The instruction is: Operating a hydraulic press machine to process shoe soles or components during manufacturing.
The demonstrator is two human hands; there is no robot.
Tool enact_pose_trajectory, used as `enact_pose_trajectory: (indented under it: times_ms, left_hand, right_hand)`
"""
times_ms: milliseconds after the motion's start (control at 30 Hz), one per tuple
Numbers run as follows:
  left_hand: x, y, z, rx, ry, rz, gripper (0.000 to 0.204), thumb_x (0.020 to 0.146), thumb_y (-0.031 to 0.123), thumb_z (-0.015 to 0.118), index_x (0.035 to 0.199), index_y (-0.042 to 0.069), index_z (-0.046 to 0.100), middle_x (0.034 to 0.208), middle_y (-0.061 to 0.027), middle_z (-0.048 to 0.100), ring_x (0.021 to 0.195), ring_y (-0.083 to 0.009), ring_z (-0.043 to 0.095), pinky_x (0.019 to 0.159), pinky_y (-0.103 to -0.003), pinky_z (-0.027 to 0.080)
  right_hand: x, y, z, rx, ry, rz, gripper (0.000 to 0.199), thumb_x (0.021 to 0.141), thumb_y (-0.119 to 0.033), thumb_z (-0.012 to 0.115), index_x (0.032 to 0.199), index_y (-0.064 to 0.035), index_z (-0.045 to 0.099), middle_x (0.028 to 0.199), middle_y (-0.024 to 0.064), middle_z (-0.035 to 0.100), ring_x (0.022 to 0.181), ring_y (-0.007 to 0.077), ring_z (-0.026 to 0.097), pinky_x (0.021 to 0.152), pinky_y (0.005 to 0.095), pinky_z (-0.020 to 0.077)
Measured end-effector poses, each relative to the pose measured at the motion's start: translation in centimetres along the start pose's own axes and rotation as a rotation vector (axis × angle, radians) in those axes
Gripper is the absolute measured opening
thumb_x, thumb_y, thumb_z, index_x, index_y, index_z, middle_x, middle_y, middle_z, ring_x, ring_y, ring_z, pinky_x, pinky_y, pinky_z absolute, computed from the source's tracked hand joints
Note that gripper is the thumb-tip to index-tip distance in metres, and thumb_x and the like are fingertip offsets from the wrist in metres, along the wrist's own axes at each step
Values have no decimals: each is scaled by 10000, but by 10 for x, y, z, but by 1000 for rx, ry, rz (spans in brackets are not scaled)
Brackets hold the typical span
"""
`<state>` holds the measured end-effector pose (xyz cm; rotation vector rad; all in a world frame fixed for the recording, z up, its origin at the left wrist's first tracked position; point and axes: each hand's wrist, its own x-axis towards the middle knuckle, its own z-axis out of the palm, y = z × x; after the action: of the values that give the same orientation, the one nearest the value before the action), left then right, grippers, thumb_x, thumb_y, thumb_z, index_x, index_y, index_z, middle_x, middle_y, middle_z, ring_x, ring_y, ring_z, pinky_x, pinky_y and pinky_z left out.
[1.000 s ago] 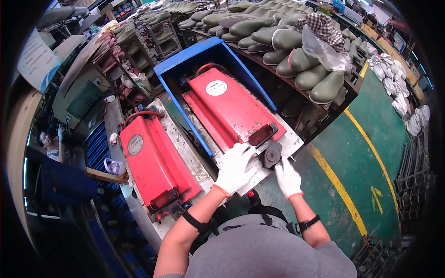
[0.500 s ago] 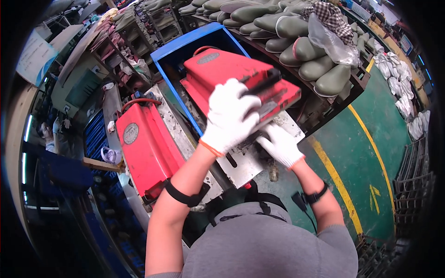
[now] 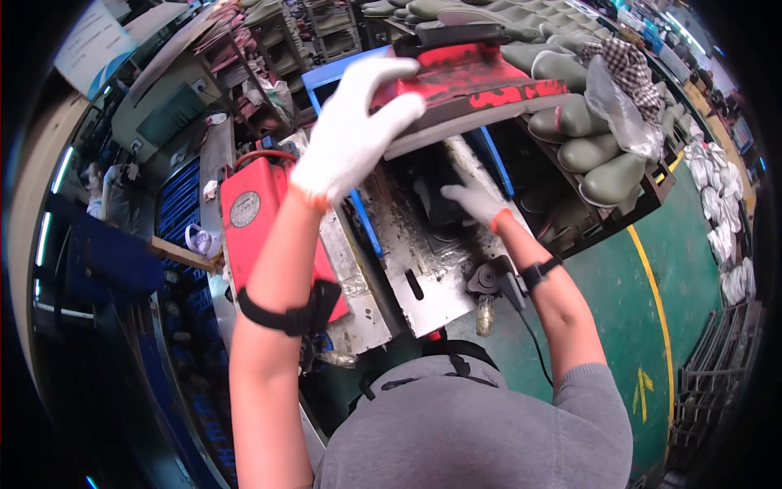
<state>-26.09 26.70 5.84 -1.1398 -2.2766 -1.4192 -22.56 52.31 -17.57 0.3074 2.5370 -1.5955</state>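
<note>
A red machine cover (image 3: 464,69) with a dark, worn edge is tilted up at the far middle. My left hand (image 3: 350,134), in a white glove, is curled round its left end, thumb and fingers either side of the edge. Under the raised cover lies a metal machine bed (image 3: 415,281) with a dark, rounded, boot-like piece (image 3: 440,200) on it. My right hand (image 3: 478,200), also gloved in white, reaches in beside that piece with fingers apart. Its fingertips are smeared, and whether they touch the piece I cannot tell.
Another red machine cover (image 3: 261,212) is down on the left. Olive-green rubber boots (image 3: 615,171) are piled on a rack at the right, with a clear plastic bag (image 3: 623,114). A blue frame (image 3: 497,163) borders the machine. A person (image 3: 98,187) stands far left.
The red cover has swung up and away, with my left hand moving upward on it. My right hand has moved forward under it, uncovering the bed and the dark piece.
</note>
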Motion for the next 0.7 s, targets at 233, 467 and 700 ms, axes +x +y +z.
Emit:
enact_pose_trajectory:
  times_ms: [233,467,700]
  left_hand:
    - [-185,-52,-6,-632,329,-699,708,1028,404,611,1594,58,364,1544,-145,497,1348,-292,562,1133,-437,420]
    - [-312,-35,-23,-1139,391,-898,816,1013,429,625,1628,44,251,1575,-200,451,1392,-338,511,1118,-445,444]
    - [-366,15,-66,-886,763,-753,477,1017,205,631,1430,14,488,1348,-139,615,1189,-268,633,1000,-420,530]
  right_hand:
    - [-104,-15,-1,1192,-496,190,610,1058,-520,476,1567,-192,400,1289,166,680,1063,447,715,602,454,632]
    - [-145,-57,106,1526,-854,657,715,973,-629,499,1494,-141,536,1415,192,620,1184,438,654,645,567,573]
    - [-180,-129,205,565,-898,-336,516,1037,-322,567,1454,-30,482,1254,273,632,906,420,689,496,385,540]
